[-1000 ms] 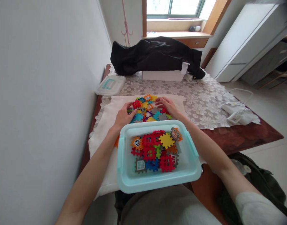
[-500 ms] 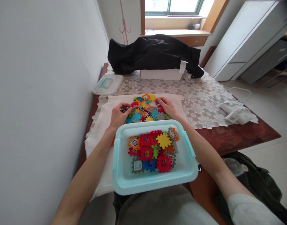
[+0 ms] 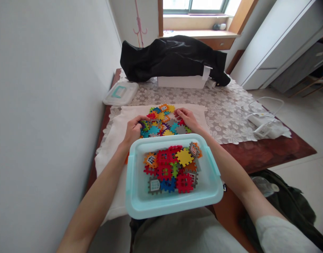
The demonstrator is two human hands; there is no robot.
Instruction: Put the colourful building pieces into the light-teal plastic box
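One lt.-blue plastic tub (image 3: pixel 174 210) serves as ref. pt. Mixed pile of interlocking plastic tiles (image 3: pixel 154 130) lies just beyond tub's far rim, on white cloth (image 3: pixel 112 175); pile's near edge is partly hidden by tub.

L. hand (image 3: pixel 133 128) is beyond tub's far L. corner, at pile's L. edge: index reaches over edge pcs, thumb bent below; can't tell if they pinch a tile. R. hand (image 3: pixel 186 116) is beyond tub's far R. corner, at pile's R. side: fingers curled, close together; can't confirm whether they pinch a pc.

Tub contents, heaped flat & overlapping, incl. yellow tile (image 3: pixel 184 157) on top, red window tile (image 3: pixel 184 182) near R., blue tile (image 3: pixel 168 184) near ctr., gray tile w/ white window (image 3: pixel 154 185) near L.

Well beyond tub: lid w/ teal handle (image 3: pixel 121 93) to L.; black cover (image 3: pixel 174 56) over white box (image 3: pixel 181 82), approx. straight ahead.
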